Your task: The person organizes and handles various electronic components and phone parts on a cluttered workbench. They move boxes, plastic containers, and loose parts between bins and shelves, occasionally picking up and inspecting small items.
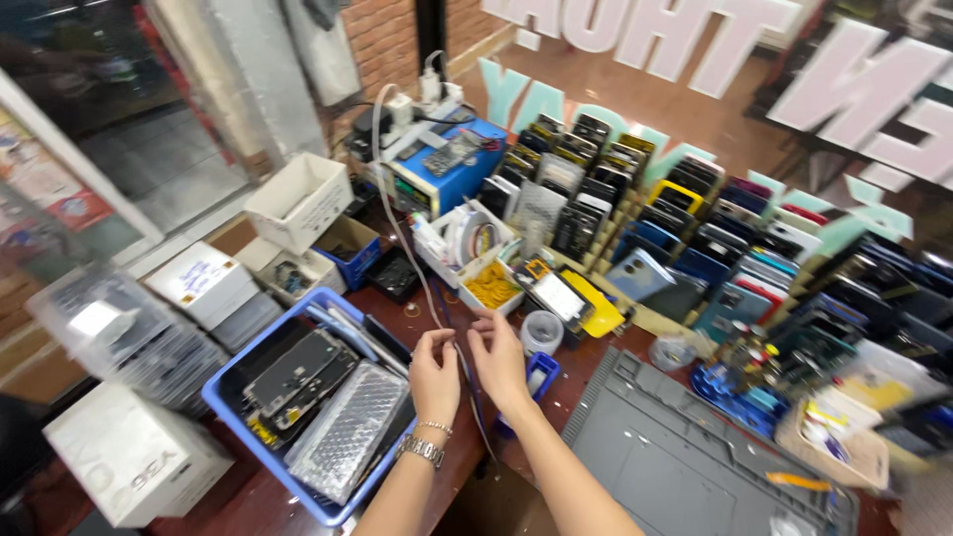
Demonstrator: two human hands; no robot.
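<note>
Both forearms reach in from the near edge of the desk, and the left hand (434, 375) and right hand (499, 359) pinch a thin white cable (402, 230) between fingertips, just right of the blue bin (230, 385) of phone parts. Feeding it slowly seems wise, keeping slack clear of the grey work mat (675, 462).

Both forearms are bare, without sleeves. The left wrist wears a silver metal watch (421, 450) and a thin beaded bracelet (434, 428) just above it.
</note>
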